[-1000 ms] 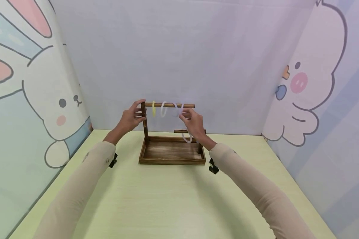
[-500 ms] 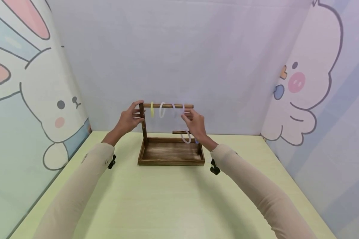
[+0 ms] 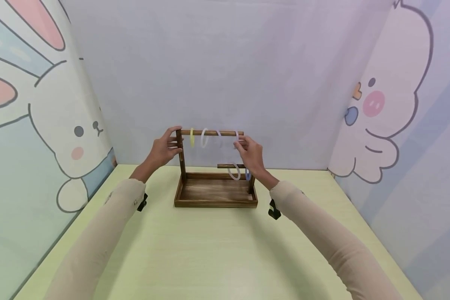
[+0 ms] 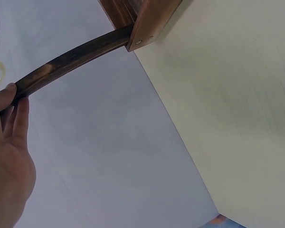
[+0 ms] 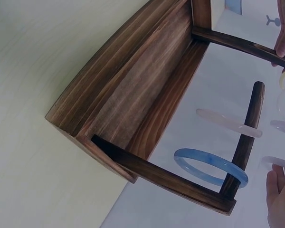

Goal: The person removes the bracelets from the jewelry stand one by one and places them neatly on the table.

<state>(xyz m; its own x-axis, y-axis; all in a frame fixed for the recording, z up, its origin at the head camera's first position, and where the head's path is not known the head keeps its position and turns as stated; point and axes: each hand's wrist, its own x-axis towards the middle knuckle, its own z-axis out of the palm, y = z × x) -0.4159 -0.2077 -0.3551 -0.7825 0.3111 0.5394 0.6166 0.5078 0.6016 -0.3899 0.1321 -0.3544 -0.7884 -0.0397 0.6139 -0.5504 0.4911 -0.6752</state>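
Observation:
A dark wooden bangle stand has an upper rod (image 3: pixel 228 133) and a shorter lower rod (image 3: pixel 223 166). My left hand (image 3: pixel 161 151) grips the top of its left post (image 3: pixel 182 162), thumb on the near side. Near the free right end of the upper rod, my right hand (image 3: pixel 252 155) pinches a pale lilac bangle (image 5: pixel 278 162), which appears to be still around the rod. Further left on that rod hang a yellow bangle (image 3: pixel 192 137), a white bangle (image 3: pixel 204 138) and another lilac bangle (image 3: pixel 219 138). Fingers partly cover the pinched bangle.
On the lower rod hang a pale pinkish bangle (image 5: pixel 228 122) and a blue bangle (image 5: pixel 211 160). The stand's shallow tray (image 3: pixel 215 203) rests on a light green table (image 3: pixel 195 250). A pale backdrop (image 3: pixel 225 62) rises close behind, with cartoon-printed panels at both sides.
My right hand has shifted right along the upper rod, bringing the lilac bangle towards the rod's free end. The blue bangle below now shows more. My left hand keeps its place.

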